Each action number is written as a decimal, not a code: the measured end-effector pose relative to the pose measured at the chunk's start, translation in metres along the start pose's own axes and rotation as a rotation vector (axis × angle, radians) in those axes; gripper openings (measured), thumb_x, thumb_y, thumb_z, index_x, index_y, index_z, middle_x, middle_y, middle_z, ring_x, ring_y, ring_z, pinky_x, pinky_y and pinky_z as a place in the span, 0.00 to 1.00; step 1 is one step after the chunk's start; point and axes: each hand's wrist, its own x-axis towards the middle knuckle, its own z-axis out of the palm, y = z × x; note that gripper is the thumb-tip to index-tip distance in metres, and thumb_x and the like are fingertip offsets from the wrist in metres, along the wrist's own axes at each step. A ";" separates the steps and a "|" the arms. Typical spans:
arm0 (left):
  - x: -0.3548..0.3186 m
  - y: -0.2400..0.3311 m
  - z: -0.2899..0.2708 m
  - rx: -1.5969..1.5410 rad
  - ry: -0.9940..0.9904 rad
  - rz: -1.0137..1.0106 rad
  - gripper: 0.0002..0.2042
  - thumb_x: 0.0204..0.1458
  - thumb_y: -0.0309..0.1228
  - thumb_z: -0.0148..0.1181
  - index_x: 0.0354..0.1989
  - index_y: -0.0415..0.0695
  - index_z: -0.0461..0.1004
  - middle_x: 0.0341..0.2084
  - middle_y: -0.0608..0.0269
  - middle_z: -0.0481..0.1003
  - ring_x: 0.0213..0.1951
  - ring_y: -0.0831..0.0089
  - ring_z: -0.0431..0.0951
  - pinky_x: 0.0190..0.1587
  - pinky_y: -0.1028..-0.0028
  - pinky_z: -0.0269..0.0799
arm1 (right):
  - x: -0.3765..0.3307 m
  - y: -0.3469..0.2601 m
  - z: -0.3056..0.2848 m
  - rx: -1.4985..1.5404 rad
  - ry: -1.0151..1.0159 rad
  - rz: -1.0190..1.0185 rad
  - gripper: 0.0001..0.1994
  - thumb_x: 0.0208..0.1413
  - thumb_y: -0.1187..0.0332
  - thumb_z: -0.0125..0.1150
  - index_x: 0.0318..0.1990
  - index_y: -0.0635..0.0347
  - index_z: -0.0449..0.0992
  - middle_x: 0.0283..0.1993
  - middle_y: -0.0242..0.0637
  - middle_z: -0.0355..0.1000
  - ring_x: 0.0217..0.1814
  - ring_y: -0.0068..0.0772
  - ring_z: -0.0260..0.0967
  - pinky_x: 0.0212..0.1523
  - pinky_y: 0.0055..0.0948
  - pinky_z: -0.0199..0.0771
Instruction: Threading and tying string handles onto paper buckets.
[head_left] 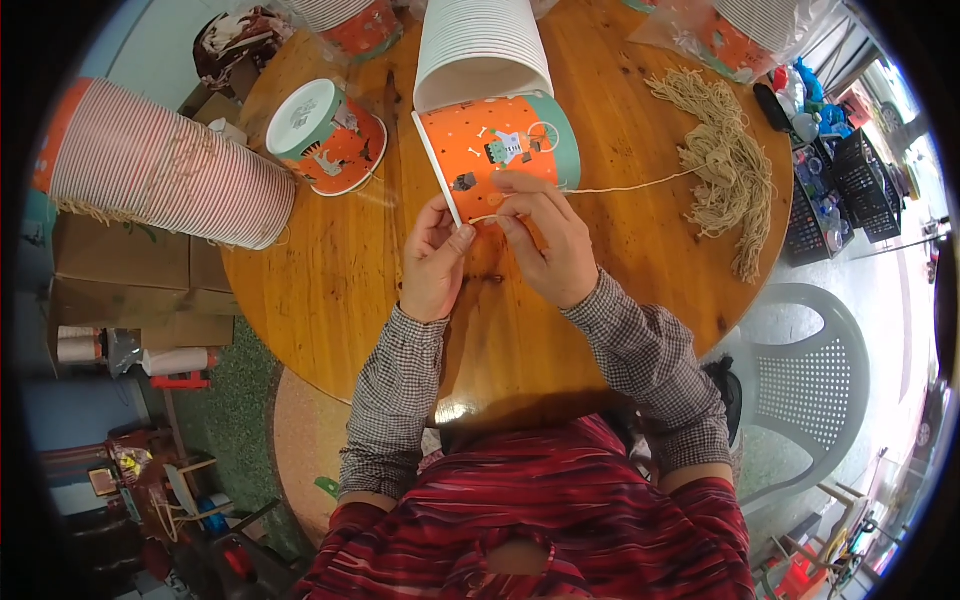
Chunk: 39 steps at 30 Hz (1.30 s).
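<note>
An orange paper bucket (460, 135) with a green base band and cartoon figures lies on its side on the round wooden table, its white rim toward my left. My left hand (434, 262) is closed on the near part of that rim, thumb in front. My right hand (552, 245) pinches a thin beige string (630, 188) close to the bucket's lower side, beside the rim. Part of the string runs right to a loose heap of strings (728, 165). Whether the string passes through the bucket's wall is too small to tell.
Behind the bucket lies a nested stack of white buckets (482, 40). At left, a finished-looking bucket (345, 150) stands upside down beside a long string-draped bucket stack (165, 160). A grey plastic chair (808, 390) is at right, with black crates (865, 175) beyond.
</note>
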 end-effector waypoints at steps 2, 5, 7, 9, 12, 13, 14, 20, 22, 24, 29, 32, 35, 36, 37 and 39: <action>0.000 -0.003 0.001 -0.010 0.014 0.003 0.19 0.56 0.20 0.54 0.56 0.36 0.62 0.50 0.60 0.69 0.52 0.73 0.70 0.57 0.71 0.66 | 0.001 0.003 0.000 -0.020 -0.030 -0.048 0.06 0.52 0.79 0.57 0.37 0.63 0.70 0.51 0.42 0.70 0.51 0.45 0.68 0.50 0.36 0.70; -0.002 -0.006 -0.007 -0.040 0.010 0.007 0.19 0.55 0.20 0.55 0.56 0.37 0.63 0.50 0.61 0.69 0.51 0.74 0.70 0.55 0.73 0.67 | 0.001 0.002 0.002 -0.018 -0.083 -0.091 0.07 0.51 0.79 0.58 0.37 0.63 0.70 0.51 0.40 0.70 0.52 0.45 0.67 0.53 0.37 0.67; -0.002 -0.005 -0.009 -0.059 -0.006 0.009 0.19 0.55 0.20 0.55 0.56 0.37 0.63 0.49 0.62 0.69 0.51 0.75 0.70 0.55 0.74 0.67 | 0.001 0.001 0.003 0.006 -0.107 -0.087 0.07 0.51 0.79 0.58 0.37 0.62 0.70 0.51 0.40 0.70 0.52 0.45 0.66 0.54 0.38 0.66; -0.002 -0.003 -0.008 -0.017 0.015 -0.002 0.19 0.55 0.20 0.56 0.55 0.37 0.64 0.48 0.63 0.70 0.49 0.76 0.70 0.53 0.75 0.67 | 0.001 0.003 0.004 -0.015 -0.111 -0.126 0.07 0.51 0.79 0.58 0.37 0.62 0.70 0.50 0.40 0.70 0.52 0.44 0.67 0.54 0.38 0.66; -0.005 -0.003 -0.014 -0.008 0.029 -0.012 0.18 0.55 0.20 0.57 0.54 0.37 0.64 0.47 0.63 0.70 0.48 0.76 0.71 0.52 0.76 0.68 | 0.003 -0.001 0.005 0.001 -0.125 -0.107 0.06 0.51 0.78 0.57 0.37 0.62 0.70 0.50 0.39 0.71 0.51 0.44 0.67 0.54 0.38 0.65; -0.004 -0.003 -0.015 -0.010 0.029 -0.011 0.18 0.55 0.20 0.57 0.54 0.37 0.64 0.47 0.63 0.70 0.48 0.76 0.71 0.52 0.76 0.68 | 0.003 -0.001 0.004 0.000 -0.126 -0.107 0.06 0.51 0.78 0.57 0.37 0.62 0.70 0.50 0.39 0.71 0.51 0.44 0.67 0.54 0.38 0.65; -0.004 -0.003 -0.016 0.003 0.009 -0.003 0.18 0.54 0.22 0.58 0.54 0.38 0.64 0.47 0.62 0.72 0.48 0.76 0.72 0.51 0.74 0.67 | 0.004 -0.001 0.003 -0.009 -0.133 -0.109 0.06 0.51 0.78 0.57 0.37 0.62 0.70 0.49 0.39 0.71 0.51 0.43 0.67 0.54 0.38 0.65; -0.003 0.000 -0.014 0.004 -0.018 -0.017 0.18 0.53 0.21 0.59 0.53 0.38 0.65 0.47 0.62 0.72 0.48 0.75 0.72 0.51 0.74 0.67 | 0.003 0.000 0.003 -0.018 -0.142 -0.096 0.06 0.51 0.78 0.57 0.37 0.61 0.70 0.49 0.38 0.71 0.50 0.43 0.67 0.54 0.37 0.65; -0.003 0.002 -0.012 0.000 -0.019 -0.018 0.17 0.54 0.19 0.57 0.52 0.37 0.65 0.46 0.62 0.71 0.48 0.76 0.71 0.50 0.77 0.68 | 0.003 0.000 0.003 -0.031 -0.133 -0.090 0.06 0.51 0.78 0.58 0.37 0.61 0.70 0.49 0.37 0.72 0.50 0.42 0.67 0.54 0.37 0.65; -0.002 0.003 -0.012 0.009 -0.029 -0.028 0.18 0.53 0.19 0.57 0.53 0.37 0.65 0.46 0.63 0.71 0.49 0.76 0.71 0.50 0.78 0.68 | 0.003 0.003 0.003 -0.033 -0.141 -0.134 0.07 0.51 0.78 0.58 0.37 0.60 0.70 0.49 0.37 0.72 0.49 0.42 0.67 0.53 0.37 0.65; -0.003 0.004 -0.013 0.059 -0.022 -0.046 0.18 0.53 0.19 0.58 0.53 0.38 0.65 0.45 0.65 0.71 0.48 0.78 0.70 0.50 0.79 0.68 | 0.003 0.002 0.002 -0.037 -0.134 -0.123 0.08 0.50 0.78 0.59 0.37 0.60 0.71 0.48 0.35 0.72 0.49 0.42 0.67 0.52 0.37 0.66; -0.003 0.004 -0.019 0.090 -0.033 -0.063 0.18 0.53 0.19 0.59 0.53 0.38 0.65 0.45 0.66 0.71 0.47 0.78 0.70 0.50 0.79 0.68 | 0.006 0.003 0.002 -0.066 -0.153 -0.170 0.08 0.50 0.77 0.60 0.38 0.59 0.71 0.46 0.35 0.72 0.48 0.42 0.67 0.51 0.37 0.68; -0.002 0.005 -0.017 0.131 -0.028 -0.058 0.18 0.53 0.19 0.58 0.52 0.38 0.66 0.44 0.66 0.71 0.46 0.78 0.70 0.50 0.79 0.68 | 0.006 0.006 0.001 -0.110 -0.237 -0.170 0.07 0.50 0.77 0.59 0.37 0.59 0.70 0.41 0.36 0.72 0.46 0.42 0.68 0.47 0.37 0.70; -0.002 0.006 -0.015 0.155 -0.014 -0.042 0.17 0.53 0.19 0.58 0.52 0.38 0.66 0.44 0.66 0.71 0.46 0.78 0.70 0.50 0.79 0.68 | 0.004 0.007 0.001 -0.132 -0.310 -0.130 0.07 0.51 0.77 0.59 0.37 0.59 0.70 0.39 0.37 0.71 0.44 0.42 0.69 0.45 0.38 0.71; -0.001 0.007 -0.013 0.153 -0.017 -0.042 0.17 0.53 0.19 0.58 0.52 0.38 0.66 0.44 0.66 0.71 0.46 0.78 0.70 0.50 0.79 0.68 | 0.002 0.010 0.001 -0.135 -0.309 -0.131 0.07 0.51 0.77 0.59 0.37 0.59 0.70 0.39 0.37 0.71 0.44 0.42 0.69 0.45 0.38 0.71; 0.000 0.008 -0.009 0.078 -0.006 -0.005 0.15 0.54 0.19 0.58 0.50 0.39 0.66 0.43 0.66 0.71 0.47 0.78 0.71 0.51 0.78 0.68 | -0.001 0.014 0.001 -0.024 -0.304 -0.052 0.06 0.52 0.77 0.57 0.37 0.60 0.69 0.36 0.39 0.70 0.40 0.44 0.70 0.42 0.37 0.72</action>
